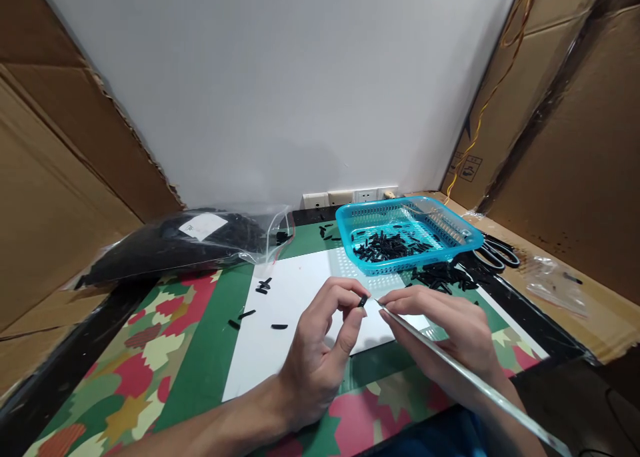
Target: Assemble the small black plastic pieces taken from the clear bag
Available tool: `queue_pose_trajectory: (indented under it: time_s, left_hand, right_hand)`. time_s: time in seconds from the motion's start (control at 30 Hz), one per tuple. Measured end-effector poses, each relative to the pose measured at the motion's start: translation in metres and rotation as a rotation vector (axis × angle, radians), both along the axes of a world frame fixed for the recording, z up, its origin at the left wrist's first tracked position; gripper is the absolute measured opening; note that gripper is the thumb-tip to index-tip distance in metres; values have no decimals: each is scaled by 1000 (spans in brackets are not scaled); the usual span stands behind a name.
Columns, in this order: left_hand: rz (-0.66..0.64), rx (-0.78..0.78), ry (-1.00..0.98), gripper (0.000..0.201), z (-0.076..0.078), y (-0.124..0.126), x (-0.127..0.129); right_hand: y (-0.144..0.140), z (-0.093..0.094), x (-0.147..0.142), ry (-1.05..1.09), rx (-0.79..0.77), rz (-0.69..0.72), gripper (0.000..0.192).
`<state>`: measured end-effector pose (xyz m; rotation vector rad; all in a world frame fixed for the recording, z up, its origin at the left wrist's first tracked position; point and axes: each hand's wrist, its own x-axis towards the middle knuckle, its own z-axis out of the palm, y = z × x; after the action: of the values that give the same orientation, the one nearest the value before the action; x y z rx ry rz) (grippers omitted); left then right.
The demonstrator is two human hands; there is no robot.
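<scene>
My left hand [325,344] pinches a small black strip-like piece [363,301] between thumb and fingertips, over the white sheet [265,364]. In my right hand [445,327] is a long, thin, pale rod-like tool [465,370], held like a pen and running back toward the lower right. Its narrow tip points at the black piece, close to it; whether they touch I cannot tell. Several loose black pieces [279,326] lie on and beside the sheet to the left of my hands.
A blue plastic basket [350,264] with many black pieces stands at the back right, a dark pile [440,277] in front. Scissors [497,252] and a small clear bag [555,284] lie further right. A large filled bag [150,244] lies left. Cardboard walls [575,110] flank the table.
</scene>
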<state>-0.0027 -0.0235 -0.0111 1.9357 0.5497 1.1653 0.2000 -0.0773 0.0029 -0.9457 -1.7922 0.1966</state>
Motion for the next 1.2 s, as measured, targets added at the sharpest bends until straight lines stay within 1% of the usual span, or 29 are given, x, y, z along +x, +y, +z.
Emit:
queue_pose_trajectory:
  time_s: [0.07,0.13,0.23,0.47,0.57,0.73,0.83,1.0,1.03,1.1,1.2]
  left_hand:
    - [35,10,-10,11,0,0,0]
    - [57,15,-17,12,-1,1,-1]
    - [55,2,-3,12,0,1,-2]
    - [60,32,23,9,4,0,1]
    - [64,28,29,9,5,0,3]
    - [63,-13,38,10,8,0,4]
    - [61,-32,49,9,9,0,3]
    - [59,-71,89,12,11,2,4]
    - [57,-80,103,14,11,2,4]
    - [44,-101,132,17,12,4,5]
    - [-1,-131,167,21,14,5,5]
  right_hand:
    - [4,-4,3,-200,-35,-62,14]
    - [7,-9,6,-381,-104,-150,17]
    - [11,-16,9,-518,-208,-238,17]
    - [12,-12,7,-621,-307,-267,20]
    - [14,-15,5,-646,-264,-288,22]
    - [19,-24,6,-678,-184,-294,20]
    - [22,-27,6,-669,-185,-296,19]
    - [22,-23,6,-596,-278,-278,21]
    - [20,-21,6,-537,-286,-269,20]
    - [15,-14,6,-346,-294,-224,21]
    - [5,0,5,-46,-310,-91,34]
